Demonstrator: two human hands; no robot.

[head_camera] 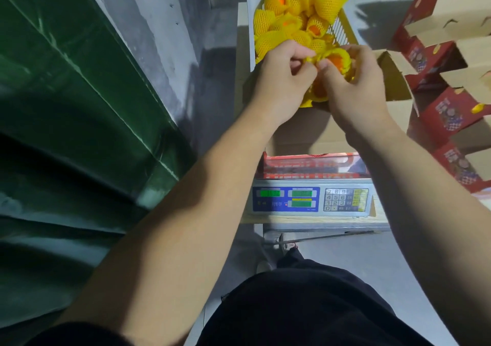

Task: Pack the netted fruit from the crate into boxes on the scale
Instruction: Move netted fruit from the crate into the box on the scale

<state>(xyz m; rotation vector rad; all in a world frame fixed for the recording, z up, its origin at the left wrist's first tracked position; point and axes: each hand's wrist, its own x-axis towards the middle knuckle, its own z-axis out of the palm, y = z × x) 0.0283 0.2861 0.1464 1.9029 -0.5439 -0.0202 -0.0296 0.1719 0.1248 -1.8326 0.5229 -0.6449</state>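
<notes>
Cardboard of the open box (313, 130) on the scale (310, 199) is largely bare, so packing is judged barely begun. Many netted fruit (292, 18) are heaped in the crate (342, 30) beyond it. One netted fruit (336, 60) is pinched over the box by curled fingers of the left hand (285, 76) and right hand (353, 85).

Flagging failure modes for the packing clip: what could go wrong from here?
1. Both the left hand and right hand tug one netted fruit; its foam net may tear or slip off.
2. The crate is heaped; fruit could roll out.
3. Forearms over the open box may skew the scale reading.
</notes>
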